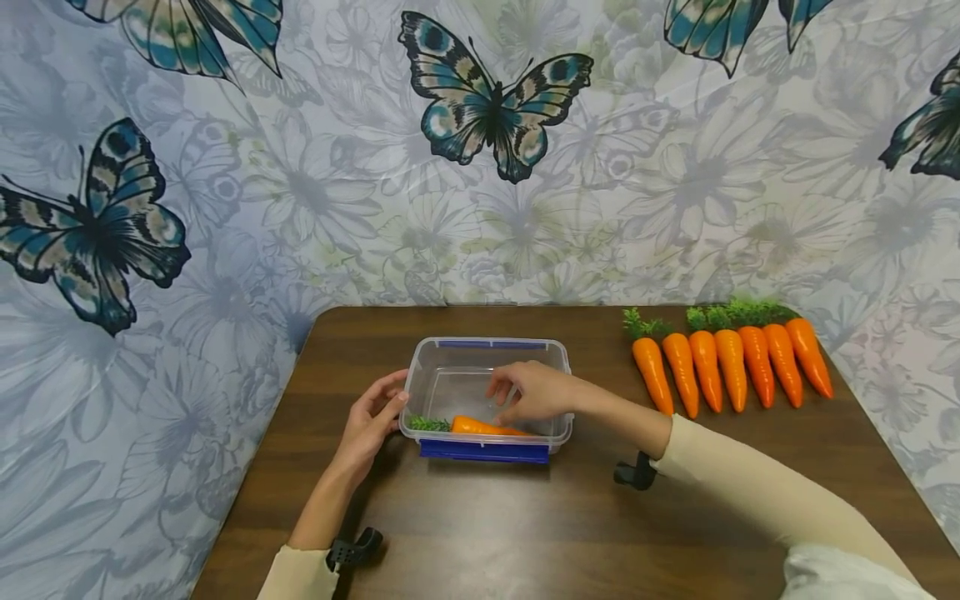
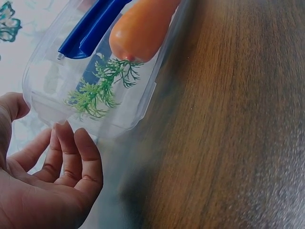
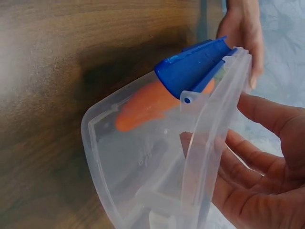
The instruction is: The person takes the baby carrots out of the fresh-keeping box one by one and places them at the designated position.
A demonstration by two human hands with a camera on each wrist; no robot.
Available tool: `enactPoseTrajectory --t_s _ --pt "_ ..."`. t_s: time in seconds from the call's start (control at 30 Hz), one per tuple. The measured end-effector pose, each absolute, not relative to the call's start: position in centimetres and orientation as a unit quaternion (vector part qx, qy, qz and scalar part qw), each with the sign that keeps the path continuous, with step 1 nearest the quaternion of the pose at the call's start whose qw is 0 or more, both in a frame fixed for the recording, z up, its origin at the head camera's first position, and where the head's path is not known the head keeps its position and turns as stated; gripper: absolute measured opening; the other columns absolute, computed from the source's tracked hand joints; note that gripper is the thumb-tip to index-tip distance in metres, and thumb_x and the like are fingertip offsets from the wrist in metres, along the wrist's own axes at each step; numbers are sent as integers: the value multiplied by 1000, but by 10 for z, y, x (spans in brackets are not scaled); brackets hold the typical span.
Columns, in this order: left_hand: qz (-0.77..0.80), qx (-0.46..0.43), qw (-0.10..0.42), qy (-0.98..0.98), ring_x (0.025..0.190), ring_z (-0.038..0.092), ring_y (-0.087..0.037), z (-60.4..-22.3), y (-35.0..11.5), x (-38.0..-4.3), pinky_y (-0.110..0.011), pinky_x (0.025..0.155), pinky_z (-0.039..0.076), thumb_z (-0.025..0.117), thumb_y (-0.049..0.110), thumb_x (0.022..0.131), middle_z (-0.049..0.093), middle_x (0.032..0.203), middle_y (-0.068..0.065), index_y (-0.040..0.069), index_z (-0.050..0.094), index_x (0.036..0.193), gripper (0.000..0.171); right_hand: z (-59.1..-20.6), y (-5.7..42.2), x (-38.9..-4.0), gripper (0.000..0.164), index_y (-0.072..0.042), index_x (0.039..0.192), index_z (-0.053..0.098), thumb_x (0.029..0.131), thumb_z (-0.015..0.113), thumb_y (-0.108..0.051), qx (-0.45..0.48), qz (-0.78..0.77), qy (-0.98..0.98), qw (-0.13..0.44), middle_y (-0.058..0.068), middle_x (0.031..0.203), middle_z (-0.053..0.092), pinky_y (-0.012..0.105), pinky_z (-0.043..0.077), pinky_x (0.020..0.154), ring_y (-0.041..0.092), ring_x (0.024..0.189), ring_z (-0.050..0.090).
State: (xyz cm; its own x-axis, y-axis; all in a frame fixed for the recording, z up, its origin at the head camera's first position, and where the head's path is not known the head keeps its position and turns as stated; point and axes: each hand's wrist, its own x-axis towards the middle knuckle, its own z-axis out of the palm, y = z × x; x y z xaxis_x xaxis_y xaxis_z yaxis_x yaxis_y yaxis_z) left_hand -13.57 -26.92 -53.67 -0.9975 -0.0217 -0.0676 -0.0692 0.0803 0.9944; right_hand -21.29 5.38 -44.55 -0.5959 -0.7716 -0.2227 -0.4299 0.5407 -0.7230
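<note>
A clear plastic container (image 1: 442, 375) with blue latches stands on the table. Along its near wall lies one orange carrot (image 1: 476, 426), its green leafy top (image 2: 95, 93) toward the left end. My left hand (image 1: 372, 421) holds the container's left end, thumb by the rim and fingertips against the outside. Reaching in over the right side, my right hand (image 1: 536, 392) hovers above the carrot with loosely bent fingers and nothing between them. In the right wrist view, that hand's fingers (image 3: 243, 167) show partly through the clear wall, and the carrot's tip (image 3: 128, 119) points away from the left hand.
Several more carrots (image 1: 731, 371) with leafy tops lie side by side at the back right of the brown wooden table (image 1: 480, 533). A cloth (image 1: 480, 242) printed with butterflies and flowers hangs behind the table. Both wrists wear black straps (image 1: 636, 472).
</note>
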Motion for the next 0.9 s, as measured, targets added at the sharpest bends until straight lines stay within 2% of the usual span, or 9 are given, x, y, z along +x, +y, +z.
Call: enactPoseTrajectory --t_s 0.23,0.37,0.53,0.7,0.9 --pt "681 -36 15 731 108 63 -18 -536 -269 -137 -26 80 59 65 30 110 61 121 -10 18 56 154 47 -451 35 -218 43 -8 126 71 91 86 -25 -354 -297 832 307 11 115 76 30 57 92 17 100 70" --pt "683 -40 19 729 107 63 -17 -536 -268 -137 -26 80 59 65 30 110 60 119 -7 18 56 154 47 -456 28 -219 39 -9 125 71 90 85 -20 -350 -291 824 336 10 116 75 29 55 91 15 103 68" --pt "683 -45 19 728 108 63 -18 -536 -267 -135 -26 81 59 66 30 109 60 119 -9 18 57 154 47 -461 20 -219 35 -7 122 71 90 83 -13 -357 -285 820 345 12 114 76 26 53 89 15 102 67" --pt "681 -47 19 731 107 62 -17 -536 -267 -134 -26 81 59 66 29 109 60 120 -10 18 57 154 46 -466 13 -219 39 -4 126 69 90 84 -10 -364 -276 818 351 15 113 76 22 50 87 11 96 64" --pt "680 -45 18 731 109 63 -21 -535 -267 -134 -26 81 59 65 27 110 60 123 -13 19 57 154 46 -469 8 -219 41 -5 127 68 89 82 -6 -367 -265 819 352 11 109 75 23 50 87 11 96 63"
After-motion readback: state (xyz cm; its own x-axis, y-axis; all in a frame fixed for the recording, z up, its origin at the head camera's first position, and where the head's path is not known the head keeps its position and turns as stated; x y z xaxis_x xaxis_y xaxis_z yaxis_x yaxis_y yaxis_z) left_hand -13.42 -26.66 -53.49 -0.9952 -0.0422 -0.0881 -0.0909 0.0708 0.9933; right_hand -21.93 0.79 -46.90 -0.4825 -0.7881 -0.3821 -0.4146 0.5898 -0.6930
